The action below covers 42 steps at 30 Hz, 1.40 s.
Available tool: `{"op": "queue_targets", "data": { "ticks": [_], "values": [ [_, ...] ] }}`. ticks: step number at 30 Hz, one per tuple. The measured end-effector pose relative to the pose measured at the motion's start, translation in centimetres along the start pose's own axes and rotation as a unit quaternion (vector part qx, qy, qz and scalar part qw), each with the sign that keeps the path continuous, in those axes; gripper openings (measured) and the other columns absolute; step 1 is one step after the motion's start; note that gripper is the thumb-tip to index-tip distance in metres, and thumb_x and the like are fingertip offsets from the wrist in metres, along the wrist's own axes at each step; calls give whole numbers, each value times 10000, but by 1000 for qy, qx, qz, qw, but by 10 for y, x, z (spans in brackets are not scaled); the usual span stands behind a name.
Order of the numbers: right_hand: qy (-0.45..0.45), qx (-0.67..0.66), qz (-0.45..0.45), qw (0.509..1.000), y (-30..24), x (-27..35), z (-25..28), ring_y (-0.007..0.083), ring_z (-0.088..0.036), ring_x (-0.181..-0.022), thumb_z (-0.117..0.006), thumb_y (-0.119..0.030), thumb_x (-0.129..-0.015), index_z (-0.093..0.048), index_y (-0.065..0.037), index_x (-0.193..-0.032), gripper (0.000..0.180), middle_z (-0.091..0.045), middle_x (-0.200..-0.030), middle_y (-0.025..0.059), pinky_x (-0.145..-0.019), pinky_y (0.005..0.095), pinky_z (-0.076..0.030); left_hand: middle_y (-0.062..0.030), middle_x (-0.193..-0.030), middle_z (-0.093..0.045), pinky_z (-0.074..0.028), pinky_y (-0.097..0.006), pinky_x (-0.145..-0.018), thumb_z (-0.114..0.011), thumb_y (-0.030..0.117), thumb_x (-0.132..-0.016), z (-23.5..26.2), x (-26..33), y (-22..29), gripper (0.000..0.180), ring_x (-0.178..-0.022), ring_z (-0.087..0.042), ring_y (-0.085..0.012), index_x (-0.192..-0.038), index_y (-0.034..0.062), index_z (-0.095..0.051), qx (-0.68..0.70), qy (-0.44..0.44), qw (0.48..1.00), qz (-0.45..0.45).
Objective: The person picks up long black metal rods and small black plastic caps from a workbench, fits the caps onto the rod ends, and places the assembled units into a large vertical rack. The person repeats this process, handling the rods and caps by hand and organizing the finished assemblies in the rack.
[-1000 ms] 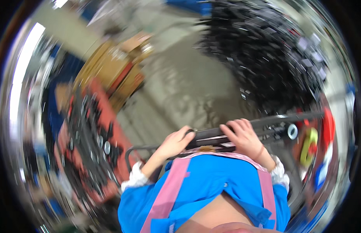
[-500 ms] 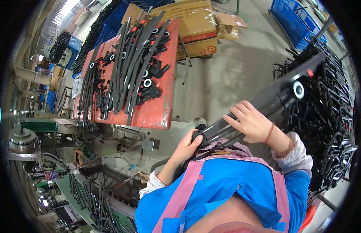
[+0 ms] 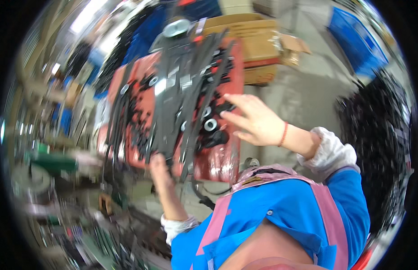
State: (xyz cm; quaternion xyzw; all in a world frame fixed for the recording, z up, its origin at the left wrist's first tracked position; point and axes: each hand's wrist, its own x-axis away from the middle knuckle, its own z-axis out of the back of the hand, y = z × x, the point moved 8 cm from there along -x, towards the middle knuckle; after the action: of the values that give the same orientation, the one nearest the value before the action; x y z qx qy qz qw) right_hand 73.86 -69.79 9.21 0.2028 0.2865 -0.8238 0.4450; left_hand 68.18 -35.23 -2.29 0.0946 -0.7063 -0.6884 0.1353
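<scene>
Blue top with broad pink straps running over chest and shoulder. White gathered cuffs at both wrists. Right hand (image 3: 256, 123): thin red band just behind it, ahead of the cuff. Left hand (image 3: 158, 164): bare, blurred; cuff well below it.

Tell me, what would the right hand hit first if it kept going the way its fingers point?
Probably the black rods piled on the red tray; the right hand points left at them, though depth is unclear.

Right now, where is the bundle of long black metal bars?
In the head view, the bundle of long black metal bars lies over the red tray, left of centre, with the left hand at its near end and the right hand beside it.
</scene>
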Motion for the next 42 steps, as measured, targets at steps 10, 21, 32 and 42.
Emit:
{"op": "queue_targets", "data": {
  "ticks": [10, 21, 32, 42],
  "values": [
    [-210, 83, -424, 877, 101, 235, -45, 378, -573, -1058, -712, -238, -734, -606, -73, -1165, 474, -387, -1383, 265, -905, 460, -471, -105, -948, -655, -494, -329, -678, -536, 270, -955, -25, -258, -46, 268, -763, -598, -188, -1018, 27, -631, -298, 3, 950, -94],
    [-250, 62, -664, 702, 68, 418, -49, 401, -621, -976, -669, -282, -770, -641, -61, -1148, 440, -436, -1346, 259, -862, 454, -512, -115, -962, -654, -495, -342, -724, -538, 262, -953, -71, -328, -112, 282, -807, -600, -203, -1030, 8, -631, -482, 3, 874, -62],
    [-120, 30, -717, 686, 19, 504, -12, 373, -625, -968, -646, -300, -790, -632, -74, -1160, 435, -535, -1192, 197, -832, 452, -521, -126, -976, -653, -495, -354, -770, -539, 255, -951, -145, -261, -12, 296, -852, -602, -217, -1042, -11, -631, -504, 124, 801, -298],
    [14, 60, -807, 587, -115, 674, 82, 365, -623, -952, -641, -302, -799, -658, -67, -1061, 352, -603, -1045, 182, -821, 446, -519, -144, -1011, -658, -484, -323, -870, -590, 174, -928, -540, 85, -97, 315, -929, -614, -209, -1183, -11, -590, -372, -617, 665, -195]
  ]
}}
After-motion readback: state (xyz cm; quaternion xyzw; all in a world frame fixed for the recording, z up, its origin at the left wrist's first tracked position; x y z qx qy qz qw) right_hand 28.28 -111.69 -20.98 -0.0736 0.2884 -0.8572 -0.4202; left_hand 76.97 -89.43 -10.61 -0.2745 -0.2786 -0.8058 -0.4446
